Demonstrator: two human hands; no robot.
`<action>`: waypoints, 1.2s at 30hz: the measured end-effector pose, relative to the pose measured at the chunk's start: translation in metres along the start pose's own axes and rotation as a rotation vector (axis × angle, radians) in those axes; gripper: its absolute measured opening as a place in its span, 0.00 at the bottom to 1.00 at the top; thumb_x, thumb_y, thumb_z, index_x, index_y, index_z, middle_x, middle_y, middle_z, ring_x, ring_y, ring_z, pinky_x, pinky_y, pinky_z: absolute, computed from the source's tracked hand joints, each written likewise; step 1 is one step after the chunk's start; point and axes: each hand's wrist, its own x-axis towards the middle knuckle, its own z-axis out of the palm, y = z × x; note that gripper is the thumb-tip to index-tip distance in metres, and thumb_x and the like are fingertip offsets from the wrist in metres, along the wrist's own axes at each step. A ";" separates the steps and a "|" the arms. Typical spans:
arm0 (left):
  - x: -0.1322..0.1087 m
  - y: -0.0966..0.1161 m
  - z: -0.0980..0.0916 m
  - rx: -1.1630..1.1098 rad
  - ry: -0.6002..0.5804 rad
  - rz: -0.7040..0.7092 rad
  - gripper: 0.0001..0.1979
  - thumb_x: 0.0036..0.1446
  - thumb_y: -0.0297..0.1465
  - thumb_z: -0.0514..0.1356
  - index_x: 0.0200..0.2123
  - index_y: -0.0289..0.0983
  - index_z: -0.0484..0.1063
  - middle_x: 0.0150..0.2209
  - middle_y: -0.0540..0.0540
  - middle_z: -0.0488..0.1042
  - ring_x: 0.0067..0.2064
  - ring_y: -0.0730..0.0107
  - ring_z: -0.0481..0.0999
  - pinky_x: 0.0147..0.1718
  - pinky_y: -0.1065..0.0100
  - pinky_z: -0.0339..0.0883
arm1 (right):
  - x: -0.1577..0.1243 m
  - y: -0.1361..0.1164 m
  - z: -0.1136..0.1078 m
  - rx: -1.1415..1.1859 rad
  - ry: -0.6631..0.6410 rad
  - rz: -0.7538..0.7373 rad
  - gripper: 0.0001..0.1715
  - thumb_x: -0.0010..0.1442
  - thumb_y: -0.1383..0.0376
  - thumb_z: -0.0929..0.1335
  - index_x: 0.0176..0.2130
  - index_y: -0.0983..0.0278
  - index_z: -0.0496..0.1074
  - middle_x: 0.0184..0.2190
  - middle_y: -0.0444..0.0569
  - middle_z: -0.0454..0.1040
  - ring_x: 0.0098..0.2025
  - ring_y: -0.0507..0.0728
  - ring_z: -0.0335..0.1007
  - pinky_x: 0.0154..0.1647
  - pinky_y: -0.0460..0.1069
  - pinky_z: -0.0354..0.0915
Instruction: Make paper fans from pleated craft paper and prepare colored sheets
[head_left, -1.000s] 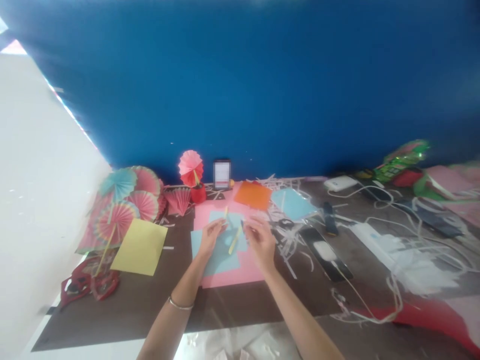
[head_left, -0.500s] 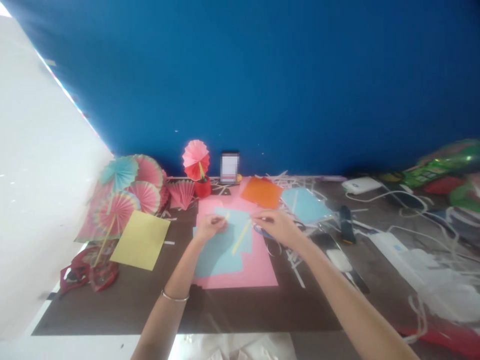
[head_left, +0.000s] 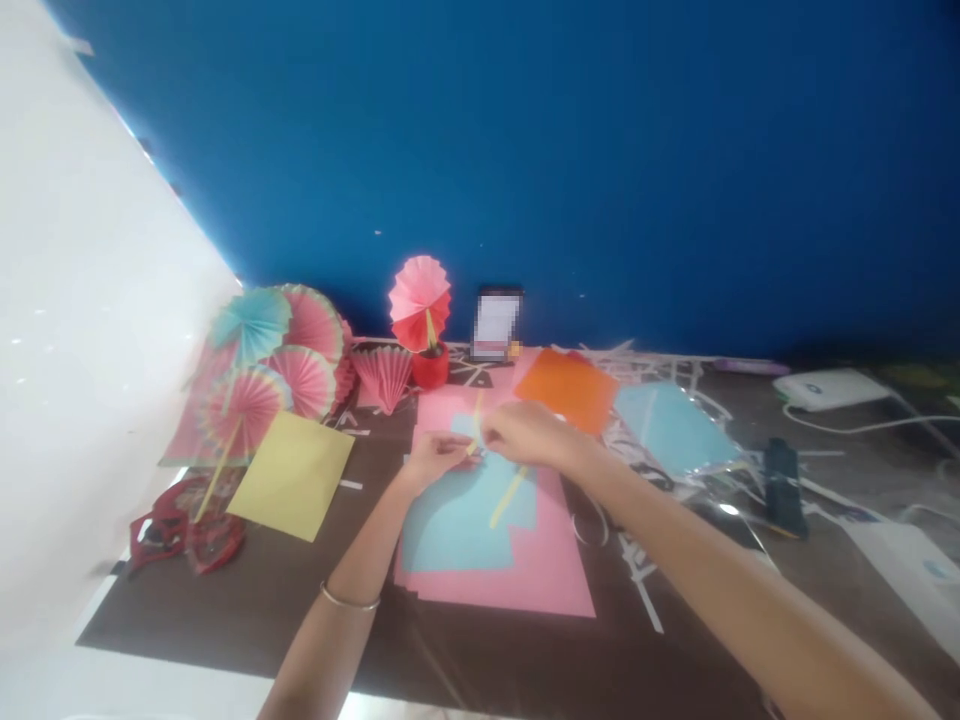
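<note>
My left hand point(head_left: 439, 460) pinches a narrow yellow paper strip point(head_left: 478, 412), which slants upward above light blue paper point(head_left: 457, 540). My right hand point(head_left: 529, 435) is closed against that strip from the right, its fingertips nearly meeting those of my left hand. Whatever the right fingers hold is hidden behind the knuckles. A second yellow strip point(head_left: 508, 497) lies at a slant on the blue paper, below my right hand. Underneath the blue paper is a larger pink sheet point(head_left: 555, 590).
Pleated paper fans point(head_left: 247, 400) and a yellow sheet point(head_left: 294, 475) are on the left. A pleated flower in a red pot point(head_left: 430, 368) and a phone-like screen point(head_left: 496, 322) stand at the back. Right are orange paper point(head_left: 568, 388), blue paper point(head_left: 675, 430) and a white device point(head_left: 831, 388).
My right hand has moved in beside my left hand, onto the strip; earlier the hands were apart. The whole view has turned slightly left.
</note>
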 end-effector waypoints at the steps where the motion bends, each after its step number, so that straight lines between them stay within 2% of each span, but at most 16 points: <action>1: 0.000 0.001 0.000 0.003 -0.008 -0.006 0.23 0.35 0.37 0.69 0.35 0.28 0.74 0.29 0.38 0.78 0.33 0.57 0.78 0.40 0.54 0.71 | 0.005 0.000 0.000 -0.008 -0.022 -0.018 0.07 0.46 0.73 0.66 0.23 0.62 0.73 0.22 0.46 0.73 0.26 0.53 0.67 0.25 0.45 0.52; 6: 0.000 0.003 0.000 -0.021 -0.043 -0.038 0.23 0.36 0.38 0.69 0.35 0.30 0.75 0.28 0.40 0.78 0.33 0.57 0.78 0.41 0.56 0.71 | 0.025 -0.003 0.002 -0.064 -0.140 -0.032 0.06 0.44 0.71 0.67 0.24 0.61 0.74 0.21 0.45 0.73 0.23 0.52 0.66 0.25 0.45 0.51; 12: 0.001 0.002 -0.001 -0.032 -0.024 -0.054 0.22 0.35 0.38 0.69 0.34 0.30 0.75 0.27 0.41 0.78 0.32 0.59 0.78 0.40 0.57 0.71 | 0.035 0.001 0.008 -0.028 -0.172 -0.032 0.01 0.44 0.67 0.68 0.23 0.62 0.73 0.20 0.45 0.71 0.21 0.51 0.63 0.24 0.46 0.50; 19: 0.001 0.002 -0.002 -0.023 -0.029 -0.048 0.23 0.35 0.38 0.69 0.34 0.28 0.74 0.27 0.41 0.78 0.33 0.60 0.78 0.40 0.58 0.71 | 0.036 0.001 0.002 -0.031 -0.268 -0.022 0.08 0.48 0.61 0.66 0.28 0.63 0.73 0.25 0.46 0.72 0.25 0.52 0.64 0.24 0.46 0.49; 24: 0.000 0.003 -0.001 -0.037 -0.028 -0.050 0.22 0.35 0.39 0.69 0.33 0.29 0.74 0.28 0.41 0.78 0.33 0.61 0.78 0.40 0.58 0.71 | 0.037 0.001 0.002 -0.057 -0.276 -0.033 0.09 0.49 0.62 0.64 0.27 0.63 0.73 0.24 0.46 0.71 0.24 0.52 0.62 0.25 0.46 0.48; 36: 0.000 0.005 -0.001 -0.031 -0.025 -0.063 0.23 0.35 0.38 0.69 0.34 0.28 0.74 0.27 0.41 0.77 0.32 0.60 0.78 0.40 0.57 0.70 | 0.038 -0.002 0.000 -0.031 -0.275 0.016 0.07 0.46 0.64 0.65 0.26 0.62 0.72 0.25 0.45 0.72 0.24 0.51 0.62 0.24 0.45 0.49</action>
